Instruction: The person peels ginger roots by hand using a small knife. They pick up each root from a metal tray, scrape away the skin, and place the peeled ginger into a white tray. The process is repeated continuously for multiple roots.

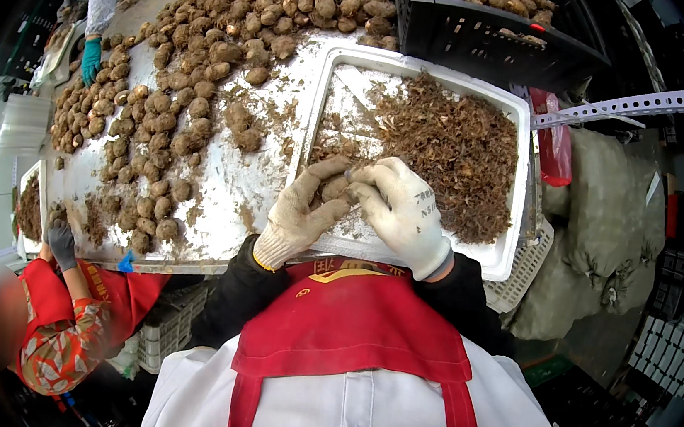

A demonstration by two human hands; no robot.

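My left hand (302,213), in a soiled knit glove, is closed around a brown, hairy taro corm (334,188) over the near left part of a white foam box (517,198). Against the corm's right side, my right hand (401,210) in a white coated glove has its fingertips pinched together. A small dark bit shows between them, too small to name. Shredded brown fibrous peelings (449,146) fill much of the box, heaped toward its right side. Both wrists are just above the box's near rim.
Many taro corms (226,51) cover the table left and beyond. A black crate (493,42) of corms stands behind the box. A perforated metal bar (628,110) and pale sacks (609,208) are at right. Co-workers' hands, one teal-gloved (91,60), one grey-gloved (62,244), work at left.
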